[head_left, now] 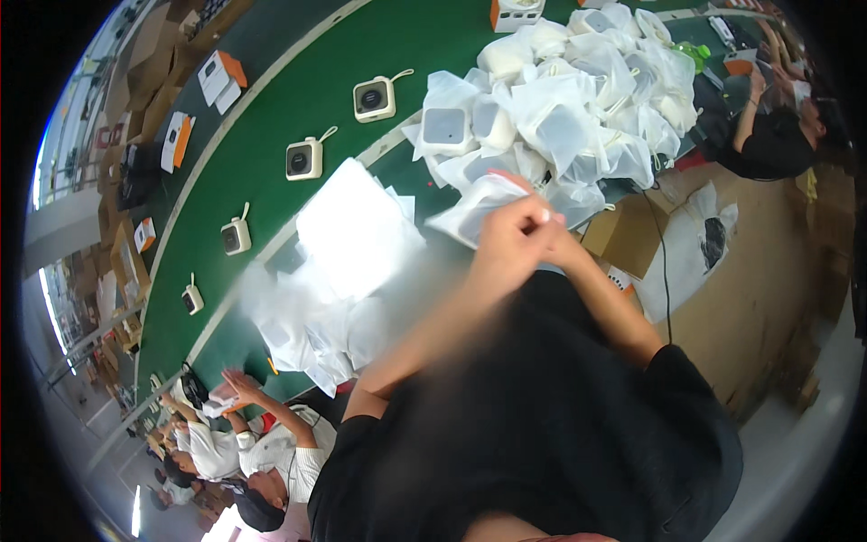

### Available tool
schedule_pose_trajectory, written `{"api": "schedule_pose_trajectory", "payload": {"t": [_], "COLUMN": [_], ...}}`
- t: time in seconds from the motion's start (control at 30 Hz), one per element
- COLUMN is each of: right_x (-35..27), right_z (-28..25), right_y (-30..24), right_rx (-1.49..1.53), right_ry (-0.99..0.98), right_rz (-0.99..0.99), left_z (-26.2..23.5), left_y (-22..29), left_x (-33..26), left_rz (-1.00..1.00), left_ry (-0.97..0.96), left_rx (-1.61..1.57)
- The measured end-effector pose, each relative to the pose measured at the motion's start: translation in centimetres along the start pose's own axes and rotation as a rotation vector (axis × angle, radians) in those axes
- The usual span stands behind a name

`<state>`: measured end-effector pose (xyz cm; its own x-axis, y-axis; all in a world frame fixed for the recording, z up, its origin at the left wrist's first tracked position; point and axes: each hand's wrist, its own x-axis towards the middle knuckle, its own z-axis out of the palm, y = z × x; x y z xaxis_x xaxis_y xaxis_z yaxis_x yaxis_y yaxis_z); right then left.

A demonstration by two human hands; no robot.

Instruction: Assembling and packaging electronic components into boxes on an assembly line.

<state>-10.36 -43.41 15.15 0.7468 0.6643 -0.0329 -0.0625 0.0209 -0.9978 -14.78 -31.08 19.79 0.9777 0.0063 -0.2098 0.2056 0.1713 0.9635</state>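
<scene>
Nearest, a person's black-sleeved arms rise from the lower edge, the left hand [506,237] and right hand [553,237] meeting with fingers pinched shut on a thin, translucent white plastic bag [474,210] held just above the green conveyor belt [271,117]. Which hand grips more of the bag cannot be told, as the 2 overlap. Just left of the hands lies a flat stack of empty white bags [357,230], glossy and soft-edged, with more crumpled ones spilling below it. Right of the hands sits an open brown cardboard box [628,237]. Beyond, a heap of bagged devices [569,99] fills the belt's right side. Along the belt's white stripe, 4 square white devices with wrist loops stand apart in a row, the closest to the hands [305,160] showing a dark round face. Orange-and-white cartons [177,140] line the far edge.
</scene>
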Motion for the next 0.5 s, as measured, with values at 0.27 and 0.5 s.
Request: {"api": "schedule_pose_trajectory", "payload": {"t": [0.27,0.5], "right_x": [0.7,2.6], "right_z": [-18.2,-24.8], "right_y": [-1.4,3.4], "right_rx": [-0.165,-0.236], "right_ry": [0.929,0.839], "right_rz": [0.054,0.223], "left_z": [-1.6,-13.2], "left_y": [2.1,-5.5], "left_x": [0.1,-4.3], "left_rz": [0.106,-0.425], "left_ry": [-0.027,0.392], "left_rx": [0.033,0.190]}}
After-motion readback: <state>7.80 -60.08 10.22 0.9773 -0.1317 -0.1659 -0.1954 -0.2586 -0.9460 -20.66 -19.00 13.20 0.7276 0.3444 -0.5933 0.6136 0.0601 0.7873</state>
